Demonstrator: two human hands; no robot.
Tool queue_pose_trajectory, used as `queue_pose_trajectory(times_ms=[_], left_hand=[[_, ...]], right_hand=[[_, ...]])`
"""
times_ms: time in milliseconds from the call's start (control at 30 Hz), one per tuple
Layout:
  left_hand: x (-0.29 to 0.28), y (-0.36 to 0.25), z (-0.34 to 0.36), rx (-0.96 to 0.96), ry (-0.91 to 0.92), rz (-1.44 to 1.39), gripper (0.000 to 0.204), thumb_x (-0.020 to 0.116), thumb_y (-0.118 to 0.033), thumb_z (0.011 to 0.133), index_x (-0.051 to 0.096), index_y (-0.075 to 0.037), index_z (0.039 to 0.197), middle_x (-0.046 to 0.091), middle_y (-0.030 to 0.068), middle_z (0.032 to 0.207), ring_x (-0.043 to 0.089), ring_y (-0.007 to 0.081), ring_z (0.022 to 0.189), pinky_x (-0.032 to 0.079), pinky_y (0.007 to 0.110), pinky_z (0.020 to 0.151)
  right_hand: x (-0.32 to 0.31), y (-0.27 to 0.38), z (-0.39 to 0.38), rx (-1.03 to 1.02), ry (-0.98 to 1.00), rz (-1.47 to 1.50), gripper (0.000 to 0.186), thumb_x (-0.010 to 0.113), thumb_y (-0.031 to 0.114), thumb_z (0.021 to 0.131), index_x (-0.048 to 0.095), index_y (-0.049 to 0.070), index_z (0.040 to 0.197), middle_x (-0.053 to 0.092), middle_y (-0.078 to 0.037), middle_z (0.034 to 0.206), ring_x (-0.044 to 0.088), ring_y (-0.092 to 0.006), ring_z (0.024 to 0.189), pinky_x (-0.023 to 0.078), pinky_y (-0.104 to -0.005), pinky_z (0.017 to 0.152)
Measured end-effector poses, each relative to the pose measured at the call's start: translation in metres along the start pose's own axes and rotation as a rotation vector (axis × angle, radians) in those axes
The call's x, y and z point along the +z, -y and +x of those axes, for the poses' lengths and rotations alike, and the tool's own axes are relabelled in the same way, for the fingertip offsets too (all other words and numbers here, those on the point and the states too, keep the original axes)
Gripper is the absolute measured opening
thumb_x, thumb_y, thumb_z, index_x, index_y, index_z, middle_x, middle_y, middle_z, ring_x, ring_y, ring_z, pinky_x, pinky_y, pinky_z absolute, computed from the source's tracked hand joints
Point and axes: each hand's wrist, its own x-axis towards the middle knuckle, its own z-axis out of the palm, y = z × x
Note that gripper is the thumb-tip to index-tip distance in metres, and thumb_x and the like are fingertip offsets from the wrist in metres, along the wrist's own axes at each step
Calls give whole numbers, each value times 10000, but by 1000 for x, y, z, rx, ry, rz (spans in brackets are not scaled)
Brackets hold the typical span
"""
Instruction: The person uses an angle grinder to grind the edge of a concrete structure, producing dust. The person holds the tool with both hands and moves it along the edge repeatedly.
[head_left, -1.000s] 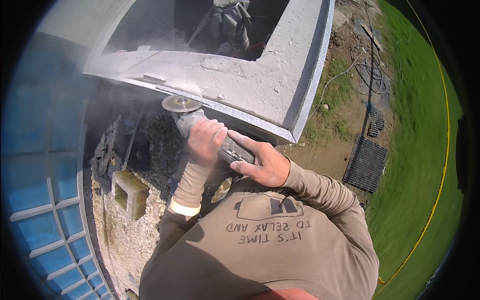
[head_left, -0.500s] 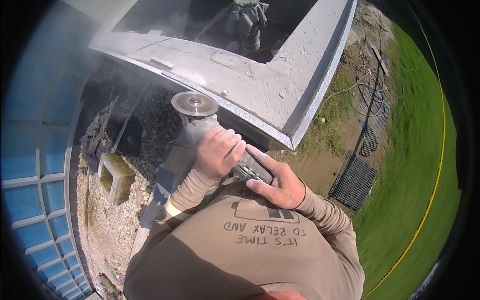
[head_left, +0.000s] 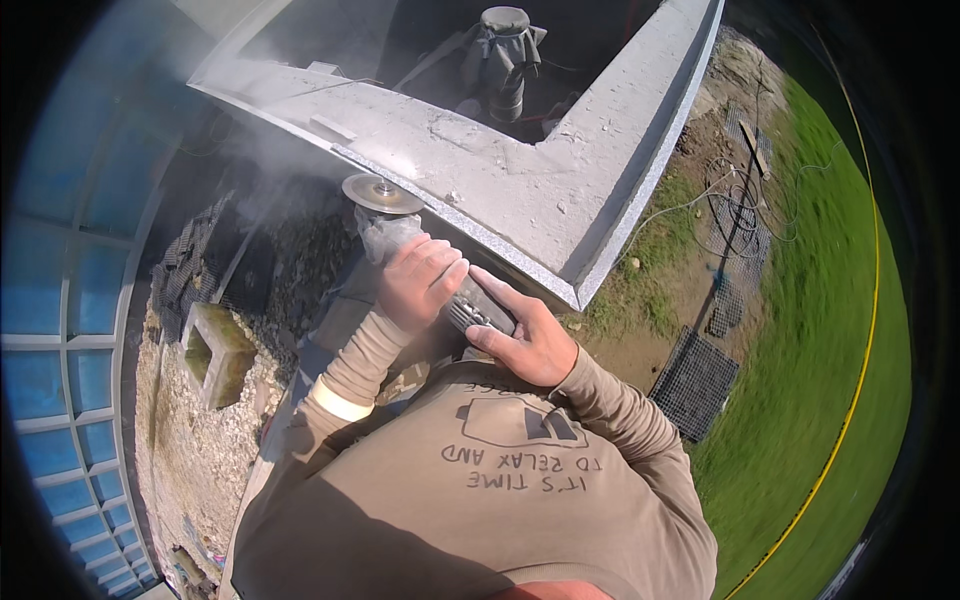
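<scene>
Both hands hold a dusty angle grinder (head_left: 478,308) in front of my chest. My left hand (head_left: 420,282) wraps round its front end, just behind the metal disc (head_left: 382,194). Farther back, my right hand (head_left: 530,340) grips the body, with thumb and fingers on either side. The disc lies at the near edge of a speckled stone strip (head_left: 480,233) that faces a pale concrete ledge (head_left: 450,165). Whether it cuts into the strip I cannot tell. Pale dust hangs over the ledge to the left.
A covered, post-like object (head_left: 508,65) stands inside the ledge's corner. Gravel and a hollow concrete block (head_left: 215,355) lie at left, beside blue window panels (head_left: 95,390). To the right are a black plastic grid (head_left: 695,383), loose cable (head_left: 735,190), grass and yellow tape (head_left: 850,420).
The grinder and both hands have shifted slightly left and forward, bringing the disc closer to the stone strip. The disc appears flatter to my view. Both grips stay the same.
</scene>
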Motion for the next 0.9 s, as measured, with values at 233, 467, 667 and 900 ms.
queue_pose_trajectory(times_ms=[233,467,667,900], left_hand=[[6,14,0,17,11,-9,297,656,-131,881,620,-68,1169,715,111,1069,708,310,1012,548,517,965],[-4,-16,9,2,8,-5,290,697,-119,835,658,-89,1121,702,77,1059,693,285,1021,549,481,955],[-9,-48,19,-16,34,-12,276,705,-127,845,656,-96,1114,697,73,1059,691,274,1016,549,470,949],[-9,-51,21,-5,44,-7,276,708,-144,853,662,-101,1121,694,69,1058,688,274,1016,551,469,943]], right_hand=[[-1,2,11,-52,-25,-43,758,681,199,952,348,-43,1589,669,-212,1240,632,-201,1083,511,-345,962],[-3,-2,-18,-107,-42,-55,773,693,212,966,329,-61,1591,639,-238,1338,597,-212,1225,456,-351,1067],[-8,-8,-46,-123,-73,-40,755,692,213,975,343,-56,1588,641,-204,1357,597,-198,1222,459,-339,1061],[-10,-3,-53,-74,-73,-32,725,682,207,980,366,-52,1580,653,-188,1338,600,-167,1188,478,-321,1020]])
